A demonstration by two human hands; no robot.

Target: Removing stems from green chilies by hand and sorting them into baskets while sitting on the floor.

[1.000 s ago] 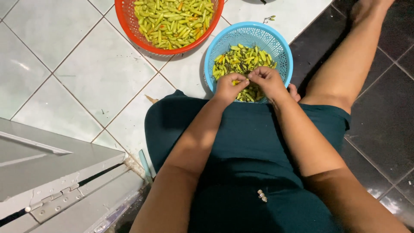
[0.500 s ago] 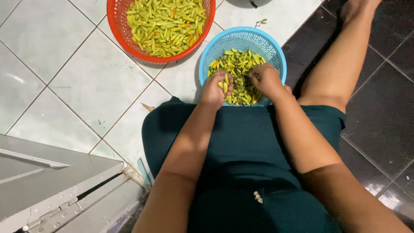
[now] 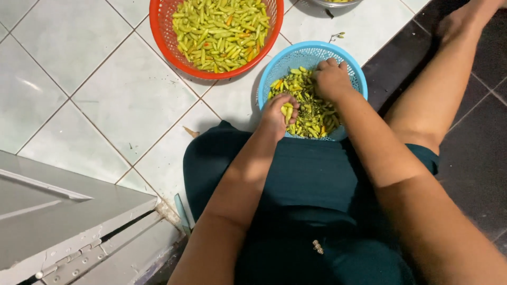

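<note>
Chilli peppers (image 3: 309, 108) — small, green and yellow-green with a few orange, heaped in a blue plastic basket (image 3: 279, 63) on the tiled floor (image 3: 105, 89), just in front of the seated person's lap.

Left hand (image 3: 279, 113) — curled at the near rim of the blue basket, fingers closed around a few yellow-green peppers.

Right hand (image 3: 331, 79) — knuckles up, pressed down into the heap at the far side of the same basket; fingers bent under, so whether it has hold of anything cannot be told.

Red basket (image 3: 158, 26) — just beyond and to the left, nearly touching the blue one, filled with a larger lot of the same peppers (these look cleaner, without loose stalks).

Metal bowl (image 3: 332, 3) — only its rim shows at the top edge.

Progress, as judged: the red basket holds the greater share; the blue basket is still well stocked, with stalk litter mixed in, so a fair amount remains.

Also: grey hinged panel (image 3: 63, 221) at lower left.
</note>
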